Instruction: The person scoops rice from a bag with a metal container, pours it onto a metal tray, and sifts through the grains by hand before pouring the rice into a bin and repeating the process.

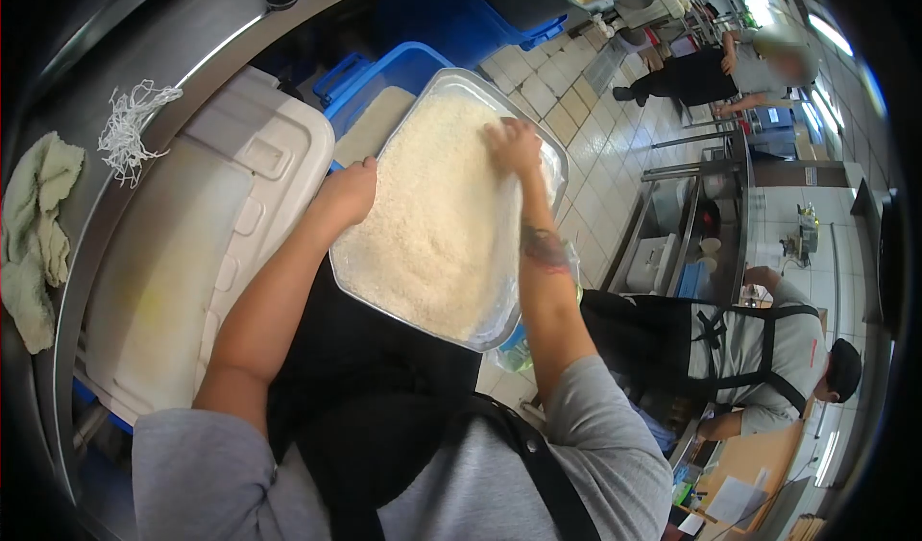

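A rectangular metal tray (493, 328) sits between the person's forearms, just beyond their black apron (322, 349), and pale, breadcrumb-like crumbs (413, 239) cover most of it. At the tray's left edge is the left hand (351, 193), thumb along the rim; its other fingers are hidden, so I cannot tell how they close. The right hand (517, 147) is at the crumbs near the tray's far right side, fingers blurred; I cannot tell whether they are together or apart. Beyond the tray's upper left is a blue bin (408, 56). Left of the tray stands a white plastic tub (293, 128); farther left, a cloth (38, 239) and white netting (134, 133). Well right of the tray, two people (759, 349) stand.
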Demonstrator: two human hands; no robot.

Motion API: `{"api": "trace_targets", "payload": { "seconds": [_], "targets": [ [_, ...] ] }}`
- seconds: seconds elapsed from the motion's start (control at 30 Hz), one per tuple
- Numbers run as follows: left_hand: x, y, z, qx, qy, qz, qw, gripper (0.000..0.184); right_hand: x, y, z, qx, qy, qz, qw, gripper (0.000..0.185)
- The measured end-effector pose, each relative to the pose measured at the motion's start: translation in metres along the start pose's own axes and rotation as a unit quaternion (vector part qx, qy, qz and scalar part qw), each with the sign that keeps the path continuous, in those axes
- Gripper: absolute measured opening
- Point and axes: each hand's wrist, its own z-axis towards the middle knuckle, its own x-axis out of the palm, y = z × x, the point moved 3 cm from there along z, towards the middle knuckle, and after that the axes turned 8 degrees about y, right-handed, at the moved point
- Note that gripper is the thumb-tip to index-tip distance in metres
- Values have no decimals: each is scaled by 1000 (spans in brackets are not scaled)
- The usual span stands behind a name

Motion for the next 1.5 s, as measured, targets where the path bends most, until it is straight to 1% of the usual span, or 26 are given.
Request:
{"api": "trace_targets", "payload": {
  "seconds": [0.07,0.13,0.23,0.33,0.37,0.47,0.5,0.57,0.6,0.67,0.7,0.8,0.9,0.97,1.0,1.1,1.2,1.3,1.4,1.5],
  "targets": [
    [-2,-2,-3,-4,2,4,1000,25,24,21,-26,-5,-78,16,997,71],
    [-4,-2,-4,-9,2,5,1000,25,33,48,-60,-17,-78,19,997,61],
    [-3,-3,-5,-11,6,3,1000,24,30,75,-108,-101,-5,80,992,43],
    [-4,-4,-4,-5,6,5,1000,25,24,71,-127,-119,110,118,980,35],
    [-2,-3,-3,-4,2,5,1000,25,22,66,-131,-155,52,113,980,32],
    [-3,-3,-6,-8,-5,4,1000,26,-16,55,-132,15,122,194,973,36],
    [-4,-3,-7,-10,-8,2,1000,26,-28,50,-131,28,104,296,949,36],
    [-7,-4,-7,-21,13,4,1000,27,-45,35,-132,60,67,487,869,37],
    [-7,-6,-7,-23,25,6,999,27,-50,28,-132,24,37,513,857,38],
    [-5,-6,-6,-22,16,5,1000,28,-58,16,-131,-52,-27,560,826,40],
    [-4,-5,-6,-22,12,5,1000,28,-65,21,-135,-38,-34,572,819,45],
    [-4,-5,-7,-15,4,10,1000,29,-66,21,-144,-46,-60,510,857,38],
    [-5,-6,-9,-16,9,14,1000,29,-53,19,-149,-78,-73,410,906,39],
    [-5,-6,-8,-16,6,13,1000,29,-51,26,-162,-77,-46,266,960,42],
    [-5,-6,-8,-16,4,12,1000,29,-49,32,-170,-75,-31,190,978,44],
    [-4,-6,-9,-11,2,9,1000,29,-17,48,-195,-40,31,92,994,53],
    [-7,-8,-11,-15,-2,13,1000,29,4,79,-220,-160,98,-44,981,56],
    [-4,-6,-8,-11,9,22,1000,28,14,61,-199,-205,74,-71,973,53],
    [-2,-5,-8,-5,3,25,1000,27,19,33,-152,-156,12,-95,983,48],
    [1,-2,-6,3,-9,28,1000,26,16,16,-112,-46,-72,-38,996,44]
  ]
}}
